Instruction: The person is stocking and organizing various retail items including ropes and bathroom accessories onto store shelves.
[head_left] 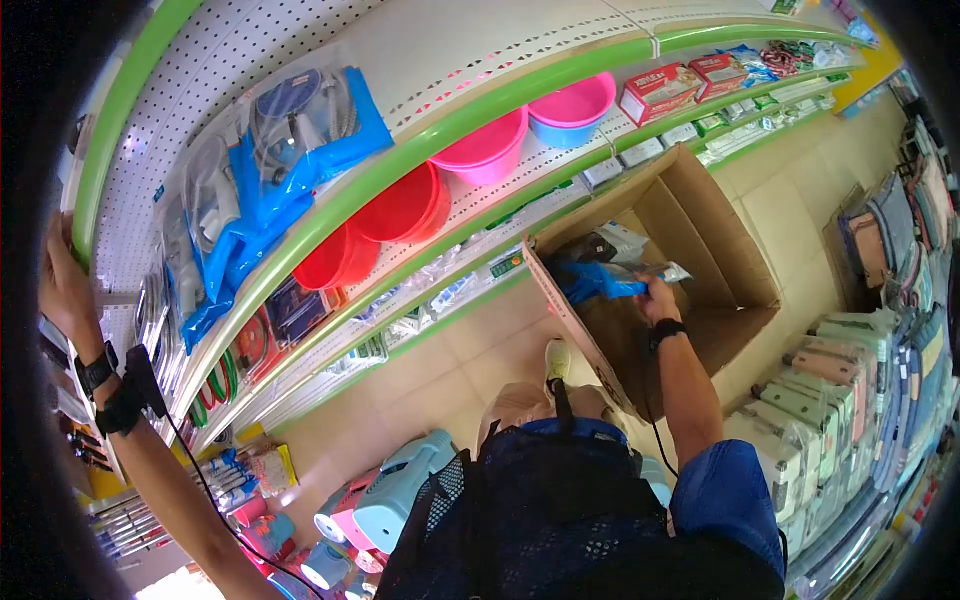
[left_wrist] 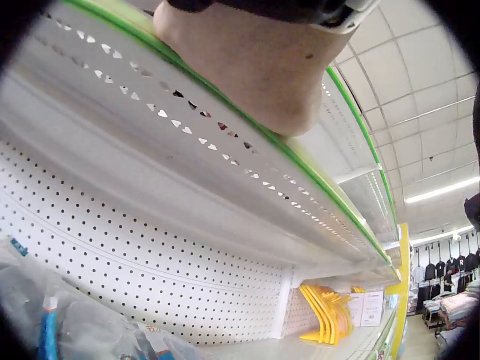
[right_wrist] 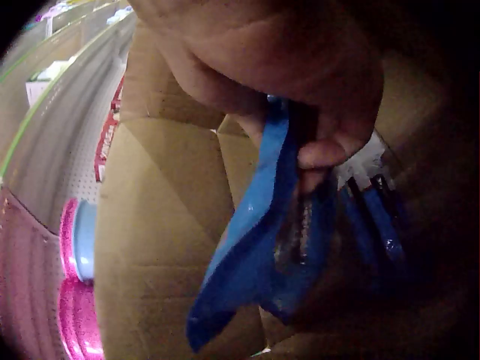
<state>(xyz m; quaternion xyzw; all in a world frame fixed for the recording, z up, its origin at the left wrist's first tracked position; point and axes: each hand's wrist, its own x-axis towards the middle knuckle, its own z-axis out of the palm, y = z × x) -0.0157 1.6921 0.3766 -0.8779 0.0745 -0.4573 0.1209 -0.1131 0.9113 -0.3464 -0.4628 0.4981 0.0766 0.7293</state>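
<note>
In the head view my right hand (head_left: 657,300) reaches into an open cardboard box (head_left: 720,225) and pinches a blue-and-clear plastic packet (head_left: 610,283). The right wrist view shows that blue packet (right_wrist: 259,202) hanging from the bent fingers, with something ridged and metallic inside it. Below lie more packaged items (right_wrist: 371,217), partly in shadow. At the far left my left hand (head_left: 68,285) rests on the green edge of an upper shelf. Its heel (left_wrist: 255,82) presses on that edge in the left wrist view; the fingertips are hidden there.
Bagged shower sets (head_left: 300,120) in blue and clear plastic lie on the shelf. Red and pink tubs (head_left: 480,150) and red boxes (head_left: 660,92) stand on the one below. Stacked wrapped suitcases (head_left: 830,390) line the right; blue and pink cases (head_left: 400,490) stand near my legs.
</note>
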